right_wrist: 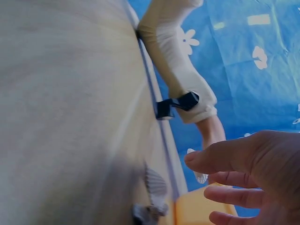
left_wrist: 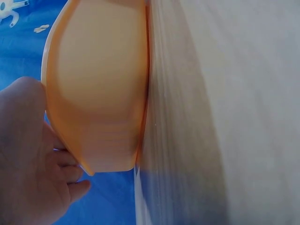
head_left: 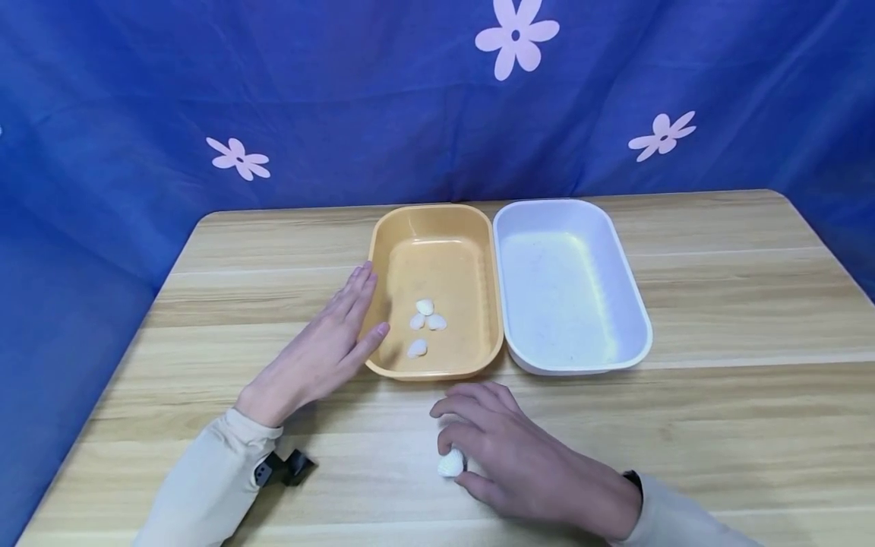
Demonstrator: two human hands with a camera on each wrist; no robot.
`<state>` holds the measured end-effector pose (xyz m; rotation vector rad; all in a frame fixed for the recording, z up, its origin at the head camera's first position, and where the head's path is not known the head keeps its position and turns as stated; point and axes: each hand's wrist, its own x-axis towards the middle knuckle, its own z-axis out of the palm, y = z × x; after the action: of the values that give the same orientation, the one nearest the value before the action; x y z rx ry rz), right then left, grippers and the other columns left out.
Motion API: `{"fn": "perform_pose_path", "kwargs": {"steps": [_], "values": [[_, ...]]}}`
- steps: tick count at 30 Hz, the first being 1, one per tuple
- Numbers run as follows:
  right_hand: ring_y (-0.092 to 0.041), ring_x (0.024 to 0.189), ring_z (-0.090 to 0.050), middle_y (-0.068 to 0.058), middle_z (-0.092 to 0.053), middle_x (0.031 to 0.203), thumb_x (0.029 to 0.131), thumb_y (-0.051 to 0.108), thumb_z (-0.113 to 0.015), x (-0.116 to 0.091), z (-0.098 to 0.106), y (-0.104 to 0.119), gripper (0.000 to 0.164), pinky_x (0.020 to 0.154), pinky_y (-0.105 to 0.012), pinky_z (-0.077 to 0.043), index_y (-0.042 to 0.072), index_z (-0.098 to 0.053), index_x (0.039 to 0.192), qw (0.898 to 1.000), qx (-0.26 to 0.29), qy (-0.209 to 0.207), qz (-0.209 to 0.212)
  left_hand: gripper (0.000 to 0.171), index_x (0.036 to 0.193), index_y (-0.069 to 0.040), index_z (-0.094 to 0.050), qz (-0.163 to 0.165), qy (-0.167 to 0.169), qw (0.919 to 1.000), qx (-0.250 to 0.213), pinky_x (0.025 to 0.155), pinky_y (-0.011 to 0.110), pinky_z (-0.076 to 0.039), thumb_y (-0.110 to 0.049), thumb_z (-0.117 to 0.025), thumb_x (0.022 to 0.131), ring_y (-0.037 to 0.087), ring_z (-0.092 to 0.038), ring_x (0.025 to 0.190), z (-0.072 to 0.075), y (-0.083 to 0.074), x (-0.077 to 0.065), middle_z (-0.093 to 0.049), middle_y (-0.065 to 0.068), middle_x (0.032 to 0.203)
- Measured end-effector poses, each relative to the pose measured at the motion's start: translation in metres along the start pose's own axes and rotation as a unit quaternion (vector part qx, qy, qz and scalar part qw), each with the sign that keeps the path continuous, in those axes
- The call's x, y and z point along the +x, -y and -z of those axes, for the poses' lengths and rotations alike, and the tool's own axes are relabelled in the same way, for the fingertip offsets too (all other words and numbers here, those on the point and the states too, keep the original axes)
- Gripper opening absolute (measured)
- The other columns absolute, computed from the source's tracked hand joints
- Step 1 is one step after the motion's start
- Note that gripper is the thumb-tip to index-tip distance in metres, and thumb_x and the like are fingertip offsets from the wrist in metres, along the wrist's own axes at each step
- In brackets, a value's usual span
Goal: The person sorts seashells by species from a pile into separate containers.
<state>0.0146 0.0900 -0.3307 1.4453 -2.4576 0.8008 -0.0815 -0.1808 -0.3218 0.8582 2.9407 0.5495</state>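
Observation:
My right hand (head_left: 513,456) pinches a white ribbed seashell (head_left: 451,463) between thumb and index finger, in front of the orange tray. The same seashell (right_wrist: 201,177) shows partly behind the thumb in the right wrist view. My left hand (head_left: 321,349), fingers straight, rests against the left rim of the orange tray (head_left: 437,372). Several white seashells (head_left: 435,322) lie inside that tray, towards its near end. More ribbed seashells (right_wrist: 155,183), greyish in shadow, sit on the table in the right wrist view; the head view does not show them, with my right hand in front.
Right beside the orange tray stands a white tray (head_left: 557,296) with nothing in it. Both are on a wood-grain table (head_left: 738,319). A blue cloth (head_left: 369,114) with white flowers hangs behind the table. On my left wrist is a black camera mount (head_left: 287,468).

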Motion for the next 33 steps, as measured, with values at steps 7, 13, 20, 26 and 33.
{"fn": "perform_pose_path", "kwargs": {"steps": [7, 13, 20, 26, 33], "values": [[-0.019, 0.119, -0.048, 0.0, -0.057, 0.121, 0.072, 0.012, -0.081, 0.01, 0.014, -0.002, 0.029, 0.101, -0.038, -0.04, 0.015, -0.06, 0.091, 0.998, 0.047, -0.025, -0.018, 0.069, 0.152, 0.004, -0.007, 0.001, -0.003, 1.0, 0.005, 0.12, 0.046, -0.012, -0.039, -0.033, 0.105, 0.026, -0.001, 0.148, 0.0, 0.0, -0.001, 0.0, 0.016, 0.161], [-0.016, 0.114, -0.052, 0.0, -0.058, 0.118, 0.073, 0.011, -0.08, 0.019, 0.025, -0.006, 0.028, 0.098, -0.03, -0.045, 0.013, -0.06, 0.092, 0.998, 0.058, -0.023, -0.025, 0.069, 0.152, 0.004, -0.008, 0.0, -0.008, 0.9999, 0.006, 0.12, 0.046, -0.012, -0.04, -0.032, 0.105, 0.027, -0.002, 0.148, 0.0, -0.001, -0.001, 0.0, 0.014, 0.161], [-0.019, 0.113, -0.053, -0.001, -0.06, 0.117, 0.074, 0.011, -0.079, 0.029, 0.034, -0.016, 0.025, 0.096, -0.034, -0.046, 0.013, -0.062, 0.093, 0.997, 0.046, -0.027, -0.047, 0.07, 0.152, 0.004, -0.008, -0.003, -0.008, 0.9999, 0.009, 0.119, 0.047, -0.012, -0.04, -0.032, 0.105, 0.029, -0.002, 0.148, -0.001, -0.001, 0.0, 0.001, 0.015, 0.161], [-0.023, 0.118, -0.05, -0.002, -0.06, 0.12, 0.073, 0.014, -0.081, 0.036, 0.041, -0.025, 0.024, 0.1, -0.047, -0.038, 0.015, -0.064, 0.091, 0.995, 0.031, -0.041, -0.09, 0.07, 0.152, 0.003, -0.007, 0.0, -0.009, 0.9999, 0.012, 0.12, 0.046, -0.012, -0.04, -0.033, 0.104, 0.026, -0.001, 0.148, -0.001, -0.001, -0.001, 0.0, 0.016, 0.161], [-0.029, 0.12, -0.048, -0.006, -0.06, 0.121, 0.073, 0.014, -0.082, 0.048, 0.049, -0.038, 0.023, 0.098, -0.054, -0.036, 0.015, -0.066, 0.09, 0.986, 0.013, -0.033, -0.164, 0.07, 0.152, 0.003, -0.008, 0.001, -0.008, 0.9998, 0.019, 0.119, 0.047, -0.013, -0.042, -0.032, 0.104, 0.025, 0.0, 0.148, 0.0, -0.002, -0.001, 0.001, 0.015, 0.161]]}}
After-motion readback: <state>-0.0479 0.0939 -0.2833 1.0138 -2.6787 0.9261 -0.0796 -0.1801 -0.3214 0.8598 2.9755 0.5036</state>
